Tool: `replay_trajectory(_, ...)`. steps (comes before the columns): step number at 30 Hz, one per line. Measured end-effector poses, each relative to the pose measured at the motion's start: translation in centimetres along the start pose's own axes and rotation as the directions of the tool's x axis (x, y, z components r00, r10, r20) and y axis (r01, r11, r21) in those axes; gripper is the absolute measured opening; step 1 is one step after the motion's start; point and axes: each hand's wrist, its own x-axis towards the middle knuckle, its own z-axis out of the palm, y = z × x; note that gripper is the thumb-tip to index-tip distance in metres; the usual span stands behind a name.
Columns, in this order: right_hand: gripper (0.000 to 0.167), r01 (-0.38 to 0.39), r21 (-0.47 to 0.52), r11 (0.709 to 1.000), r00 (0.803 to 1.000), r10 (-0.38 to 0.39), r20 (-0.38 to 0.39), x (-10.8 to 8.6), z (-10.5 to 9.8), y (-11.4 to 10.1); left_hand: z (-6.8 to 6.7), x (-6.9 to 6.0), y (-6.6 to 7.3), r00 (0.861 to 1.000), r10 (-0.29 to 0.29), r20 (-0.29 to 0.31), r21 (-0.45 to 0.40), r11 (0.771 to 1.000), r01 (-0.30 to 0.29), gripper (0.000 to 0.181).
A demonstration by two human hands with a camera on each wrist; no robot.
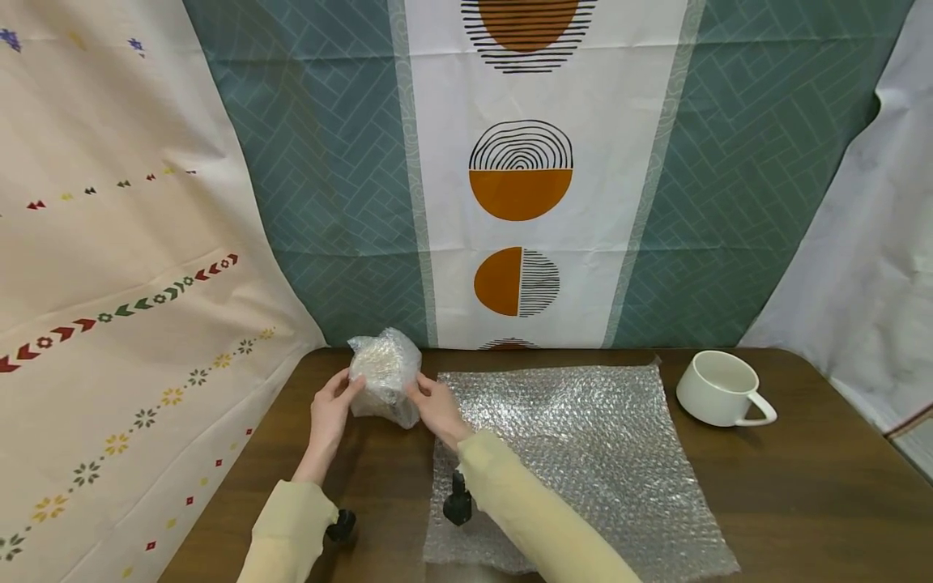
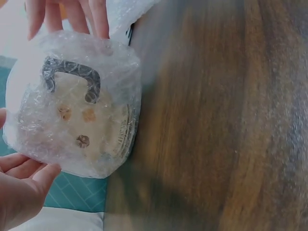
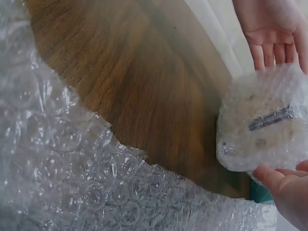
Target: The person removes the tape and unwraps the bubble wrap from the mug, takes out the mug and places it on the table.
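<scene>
Wrapped bundle [image 1: 385,379]: I see it at the far left of the wooden table [image 1: 824,494], near the back edge; whether its base touches the wood or is raised, I cannot tell.
Left hand [image 1: 332,411]: grasping the bundle's left side between thumb and fingers.
Right hand [image 1: 439,407]: grasping the bundle's right side, sharing the hold.
Pale item inside [image 2: 77,118]: from the left wrist I make out a dark bracket-shaped mark and small spots through the film; the lettering is too blurred to read.
Bubble wrap sheet [image 1: 583,453]: spread flat just to the right of the bundle, with nothing set on it.
White mug [image 1: 717,389]: upright just beyond the sheet's far right corner, handle to the right, unwrapped and untouched.
Wrapping done: I judge one item fully covered, though I cannot tell whether its wrap is fastened.
Wrapping left: by my reading, placing this bundle remains, and the bare mug and unused sheet suggest I am about halfway.
</scene>
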Motion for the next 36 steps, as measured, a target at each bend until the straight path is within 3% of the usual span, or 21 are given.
replay_trajectory(7, 0.045, 0.026, 0.006, 1.0, 0.999, -0.026, -0.04, -0.2, 0.0, 0.1, -0.1, -0.5, 0.2, 0.999, 0.004, -0.035, -0.003, 1.0, -0.004, 0.049)
replay_trajectory(10, 0.043, 0.019, 0.071, 0.997, 0.999, -0.017, -0.037, -0.3, -0.1, -0.1, -0.3, -0.6, 0.6, 0.998, 0.028, -0.053, 0.007, 1.0, -0.027, 0.047)
replay_trajectory(15, 0.04, 0.02, 0.199, 0.98, 0.999, -0.012, -0.041, -0.3, -0.3, -0.8, -0.7, -0.9, 2.0, 0.996, 0.067, -0.066, 0.036, 0.997, -0.064, 0.046)
replay_trajectory(24, 0.037, 0.011, 0.288, 0.957, 0.996, 0.013, -0.083, -0.9, -1.1, -2.7, -0.9, -0.9, 4.3, 0.989, 0.119, -0.091, 0.064, 0.991, -0.114, 0.045)
replay_trajectory(36, 0.035, 0.046, 0.244, 0.969, 0.995, -0.023, -0.095, -2.3, -3.9, -3.7, 0.5, -2.0, 6.5, 0.984, 0.15, -0.101, 0.037, 0.988, -0.147, 0.044)
